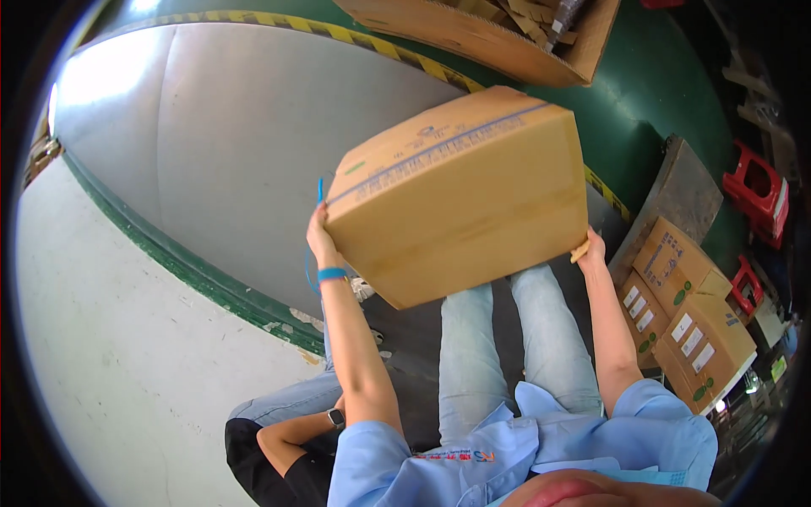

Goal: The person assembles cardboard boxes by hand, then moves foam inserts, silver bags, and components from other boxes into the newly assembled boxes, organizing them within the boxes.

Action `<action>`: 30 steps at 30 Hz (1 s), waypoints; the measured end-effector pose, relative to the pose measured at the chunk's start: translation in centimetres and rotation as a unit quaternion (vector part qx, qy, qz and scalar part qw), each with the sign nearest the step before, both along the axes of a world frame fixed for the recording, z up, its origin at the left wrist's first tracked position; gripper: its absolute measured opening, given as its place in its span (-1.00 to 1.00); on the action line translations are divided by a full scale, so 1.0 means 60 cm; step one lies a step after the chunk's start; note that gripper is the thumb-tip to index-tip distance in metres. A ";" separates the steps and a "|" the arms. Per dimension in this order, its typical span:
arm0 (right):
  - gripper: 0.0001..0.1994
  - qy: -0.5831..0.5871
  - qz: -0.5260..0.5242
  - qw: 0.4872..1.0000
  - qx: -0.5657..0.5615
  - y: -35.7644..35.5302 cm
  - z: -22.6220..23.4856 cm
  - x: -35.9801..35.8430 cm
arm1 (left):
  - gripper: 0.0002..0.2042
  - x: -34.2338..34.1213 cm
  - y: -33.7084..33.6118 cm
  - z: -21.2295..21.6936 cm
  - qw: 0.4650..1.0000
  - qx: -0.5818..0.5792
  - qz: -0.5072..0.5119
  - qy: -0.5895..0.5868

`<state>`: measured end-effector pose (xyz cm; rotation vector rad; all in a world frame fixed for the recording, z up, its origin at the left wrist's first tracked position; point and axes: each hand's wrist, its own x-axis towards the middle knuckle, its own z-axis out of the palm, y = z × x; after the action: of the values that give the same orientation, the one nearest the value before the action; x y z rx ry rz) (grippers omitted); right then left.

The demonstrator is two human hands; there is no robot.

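Note:
A large sealed cardboard box (473,211) is held out in front of me, tilted, with a strip of tape along its top edge and small printed marks. My left hand (321,232) grips its left side, the fingers partly hidden; a blue band (331,274) with a thin blue cord circles that wrist. A narrow blue piece (320,188) sticks up just beyond those fingers. At the lower right corner my right hand (593,247) holds the box, with pale yellow coverings on its fingertips (579,251).
Another person's arm with a watch (336,417) is close on my left. Several cartons (698,346) are stacked at right beside a leaning board (672,198) and red stools (756,193). A large open carton (490,38) of scraps stands ahead, past yellow-black floor tape (380,44). A white wall (144,321) lies left.

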<state>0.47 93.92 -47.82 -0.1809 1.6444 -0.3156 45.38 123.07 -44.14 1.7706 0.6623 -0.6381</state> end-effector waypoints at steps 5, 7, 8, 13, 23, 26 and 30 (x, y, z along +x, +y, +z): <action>-0.68 0.029 0.001 0.999 -0.034 0.018 0.067 -0.017 | -0.68 -0.037 0.011 0.108 0.997 0.003 -0.021 -0.069; -0.67 0.060 0.042 0.993 -0.093 0.007 0.117 -0.011 | -0.67 -0.040 0.019 0.153 0.998 -0.012 -0.014 -0.063; -0.67 0.056 0.039 0.993 -0.097 0.003 0.135 -0.014 | -0.67 -0.040 0.027 0.178 0.998 -0.022 -0.008 -0.051; -0.60 0.044 0.132 0.977 -0.160 0.030 0.407 0.016 | -0.64 -0.051 0.102 0.414 0.998 0.018 -0.026 -0.059; -0.52 -0.413 0.265 0.871 -0.019 0.205 0.740 0.201 | -0.54 -0.083 0.278 1.208 0.947 0.097 -0.037 -0.303; -0.51 -0.445 0.279 0.851 -0.022 0.208 0.742 0.172 | -0.53 -0.113 0.277 1.285 0.917 0.146 0.050 -0.368; -0.56 -0.359 0.299 0.882 -0.065 0.167 0.717 0.123 | -0.54 -0.116 0.296 1.200 0.933 0.029 -0.064 -0.353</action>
<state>7.86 103.92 -4.77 -0.5849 0.7696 -0.0003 38.44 140.82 27.88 1.9375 0.0665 -0.0329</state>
